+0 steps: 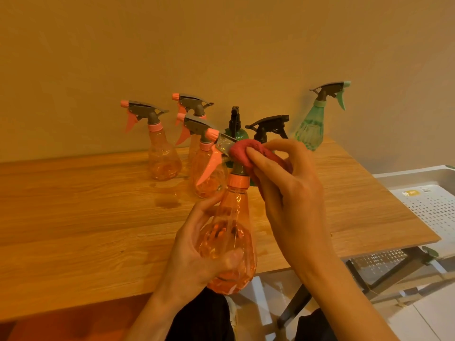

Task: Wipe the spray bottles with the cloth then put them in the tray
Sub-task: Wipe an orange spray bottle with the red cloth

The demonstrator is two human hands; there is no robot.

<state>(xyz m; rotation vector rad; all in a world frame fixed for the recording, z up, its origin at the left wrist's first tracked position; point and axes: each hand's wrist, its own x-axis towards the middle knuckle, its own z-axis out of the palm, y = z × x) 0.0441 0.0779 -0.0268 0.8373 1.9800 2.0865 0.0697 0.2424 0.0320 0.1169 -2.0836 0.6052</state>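
While the left hand [197, 252] grips an orange spray bottle [229, 237] above the table [73, 217], the right hand [285, 183] pinches a red cloth [242, 153] against its sprayer. Six bottles wait behind; the white tray [423, 207], right, looks empty.

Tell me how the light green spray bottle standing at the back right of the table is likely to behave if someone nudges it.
The light green spray bottle looks tall with a narrow neck and heavy trigger head, so it may tip rather than slide. Its clear plastic body appears empty, so probably light. It stands near the table edge, so it could fall off.
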